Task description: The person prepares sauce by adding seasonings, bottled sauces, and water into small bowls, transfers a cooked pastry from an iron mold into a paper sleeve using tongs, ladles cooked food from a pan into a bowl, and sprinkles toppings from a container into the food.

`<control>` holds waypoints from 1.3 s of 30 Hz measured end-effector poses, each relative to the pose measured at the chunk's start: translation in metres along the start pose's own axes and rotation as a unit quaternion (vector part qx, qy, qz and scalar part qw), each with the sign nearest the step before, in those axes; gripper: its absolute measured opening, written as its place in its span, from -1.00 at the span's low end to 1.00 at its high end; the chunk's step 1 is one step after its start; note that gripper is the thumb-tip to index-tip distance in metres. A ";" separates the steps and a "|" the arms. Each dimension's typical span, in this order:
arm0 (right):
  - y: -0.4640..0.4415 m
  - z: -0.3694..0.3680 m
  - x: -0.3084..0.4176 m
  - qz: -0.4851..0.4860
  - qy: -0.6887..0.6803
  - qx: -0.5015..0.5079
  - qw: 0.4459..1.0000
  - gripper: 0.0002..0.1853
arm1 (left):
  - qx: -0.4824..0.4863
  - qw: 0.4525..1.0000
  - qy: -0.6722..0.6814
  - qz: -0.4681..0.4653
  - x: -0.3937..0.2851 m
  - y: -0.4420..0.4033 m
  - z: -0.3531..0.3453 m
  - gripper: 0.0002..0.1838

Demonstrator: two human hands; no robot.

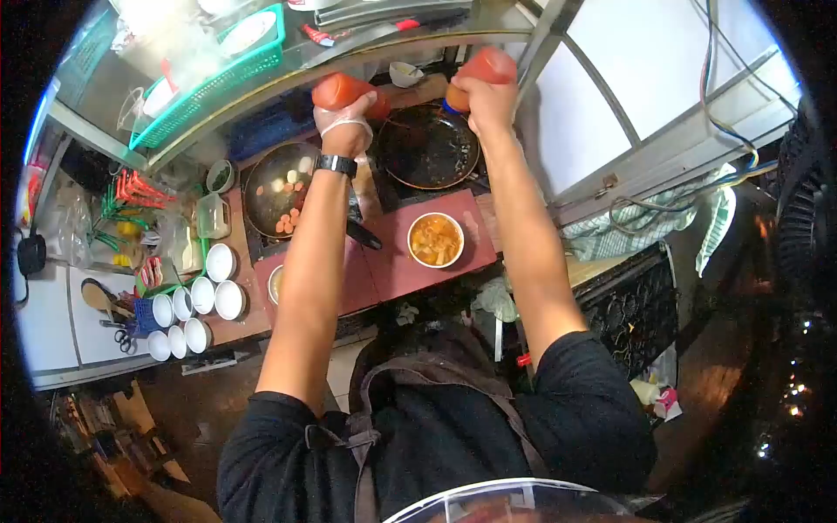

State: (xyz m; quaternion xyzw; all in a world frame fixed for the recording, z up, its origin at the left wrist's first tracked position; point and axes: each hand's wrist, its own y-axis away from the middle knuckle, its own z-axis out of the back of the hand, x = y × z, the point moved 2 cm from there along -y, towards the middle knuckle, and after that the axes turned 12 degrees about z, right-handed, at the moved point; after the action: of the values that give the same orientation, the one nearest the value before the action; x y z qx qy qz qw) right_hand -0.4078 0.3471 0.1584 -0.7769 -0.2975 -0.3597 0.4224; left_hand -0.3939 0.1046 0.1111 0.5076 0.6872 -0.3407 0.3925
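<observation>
My left hand (345, 131), in a clear plastic glove with a dark watch at the wrist, is wrapped round a red squeeze bottle (337, 90). It is raised between the two pans. My right hand (490, 105) grips an orange-red squeeze bottle (490, 63), whose blue cap end points down by the rim of the right pan (427, 148). That pan is dark and oily, with small bits in it. In the left pan (261, 209) lie sliced sausage (287, 221) and pale round pieces. Nearer me, a white bowl (435, 241) of orange, chunky food sits on a reddish board (392, 231).
Several white bowls (229, 299) stand at the left edge beside scissors (125, 341) and a clear container (213, 216). A glass shelf above carries a green basket (209, 87) and a red-handled knife (370, 37). Cables (724, 113) hang at the right. My forearm partly covers another bowl (275, 284).
</observation>
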 end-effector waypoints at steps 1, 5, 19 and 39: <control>0.000 0.003 0.001 0.011 0.030 0.004 0.999 -0.34 | -0.002 1.000 0.001 -0.002 -0.002 -0.001 0.000 -0.45; -0.006 0.005 -0.008 0.016 0.047 -0.029 0.998 -0.23 | -0.059 0.998 0.005 0.015 0.008 0.005 0.011 -0.44; 0.105 -0.095 -0.057 -0.597 -0.289 0.238 0.709 -0.39 | -0.079 0.887 0.422 0.168 -0.058 -0.020 0.188 -0.63; 0.235 -0.369 0.083 -0.176 0.179 0.796 0.551 -0.78 | -0.128 0.897 -0.353 -0.234 -0.104 -0.080 0.316 -0.44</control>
State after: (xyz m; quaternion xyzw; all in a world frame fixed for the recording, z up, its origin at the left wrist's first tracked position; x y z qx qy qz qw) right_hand -0.2944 -0.0709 0.2637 0.0248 -0.5115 -0.1748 0.8410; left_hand -0.3919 -0.2347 0.0632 0.1238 0.6399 -0.4886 0.5800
